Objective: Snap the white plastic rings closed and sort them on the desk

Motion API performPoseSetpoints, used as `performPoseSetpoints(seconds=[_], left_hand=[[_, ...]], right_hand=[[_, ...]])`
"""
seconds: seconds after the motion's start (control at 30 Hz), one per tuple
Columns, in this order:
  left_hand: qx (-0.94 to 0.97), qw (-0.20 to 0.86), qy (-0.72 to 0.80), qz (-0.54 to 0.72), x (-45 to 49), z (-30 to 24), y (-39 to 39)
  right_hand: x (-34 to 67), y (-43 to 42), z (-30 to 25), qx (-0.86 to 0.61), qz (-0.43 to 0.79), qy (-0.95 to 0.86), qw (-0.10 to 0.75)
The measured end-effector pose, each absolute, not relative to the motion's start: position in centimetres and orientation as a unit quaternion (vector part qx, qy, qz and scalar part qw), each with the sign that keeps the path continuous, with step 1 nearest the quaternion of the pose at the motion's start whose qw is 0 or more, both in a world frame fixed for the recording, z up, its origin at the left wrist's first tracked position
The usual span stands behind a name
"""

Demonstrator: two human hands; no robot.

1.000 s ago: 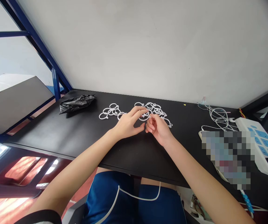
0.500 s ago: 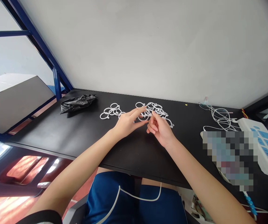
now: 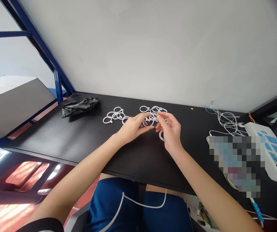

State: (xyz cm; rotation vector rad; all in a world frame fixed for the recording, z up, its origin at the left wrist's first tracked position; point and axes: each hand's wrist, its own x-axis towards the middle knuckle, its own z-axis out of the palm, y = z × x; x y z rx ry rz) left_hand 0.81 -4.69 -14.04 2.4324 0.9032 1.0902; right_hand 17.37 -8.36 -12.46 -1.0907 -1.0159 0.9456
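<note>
A heap of white plastic rings (image 3: pixel 154 111) lies on the black table (image 3: pixel 80 135), with a smaller group of rings (image 3: pixel 114 116) to its left. My left hand (image 3: pixel 131 129) pinches one white ring (image 3: pixel 149 120) between thumb and fingers at the heap's near edge. My right hand (image 3: pixel 170 132) hovers beside it with fingers loosely spread, fingertips at the same ring. Under my right palm lies another ring (image 3: pixel 161 136), partly hidden.
A crumpled black plastic bag (image 3: pixel 79 106) lies at the table's left rear. White cables (image 3: pixel 225 120) and a white-and-blue power strip (image 3: pixel 268 151) sit at the right, beside a blurred-out object (image 3: pixel 235 161). A blue metal frame (image 3: pixel 56 80) stands at the left.
My right hand has opened from a curled pinch and shifted slightly right and up. A ring now shows on the table beneath it. My left hand stays almost still.
</note>
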Motion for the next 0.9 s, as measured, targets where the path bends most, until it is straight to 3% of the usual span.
performPoseSetpoints(seconds=[0.13, 0.27, 0.9], left_hand=[[0.854, 0.198, 0.304, 0.374, 0.89, -13.77, -4.81], [0.858, 0.192, 0.289, 0.38, 0.99, -13.84, -4.88], [0.833, 0.106, 0.244, 0.485, 1.39, -13.84, -5.15]], right_hand=[[17.23, -8.61, -12.82, -0.452, 0.301, -0.559, 0.627], [17.1, -8.77, -13.08, -0.429, 0.268, -0.584, 0.635], [16.85, -9.28, -13.07, -0.45, 0.321, -0.592, 0.586]])
